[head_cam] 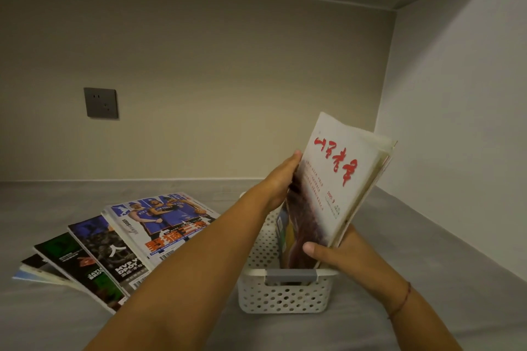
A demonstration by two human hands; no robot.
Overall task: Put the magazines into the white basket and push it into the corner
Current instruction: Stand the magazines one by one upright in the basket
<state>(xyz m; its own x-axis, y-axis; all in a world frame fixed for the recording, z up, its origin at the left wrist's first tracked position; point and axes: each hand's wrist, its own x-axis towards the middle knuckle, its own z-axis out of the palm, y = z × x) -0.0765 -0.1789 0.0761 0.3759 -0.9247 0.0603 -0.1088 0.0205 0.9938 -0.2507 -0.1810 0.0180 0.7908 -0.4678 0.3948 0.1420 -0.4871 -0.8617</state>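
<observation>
A white perforated basket (pixel 282 295) with a grey handle stands on the grey surface in front of me. A cream magazine with red lettering (pixel 333 177) leans tilted to the right, its lower end inside the basket beside other upright magazines (pixel 283 232). My left hand (pixel 281 179) grips its far left edge. My right hand (pixel 332 252) holds its near lower edge, thumb on the cover. Several more magazines (pixel 114 245) lie fanned out flat to the left of the basket, a basketball cover on top.
The grey surface (pixel 427 251) meets a beige back wall and a white side wall, forming a corner (pixel 376 182) at the right rear behind the basket. A grey wall socket (pixel 101 102) sits on the back wall. A shelf underside hangs overhead.
</observation>
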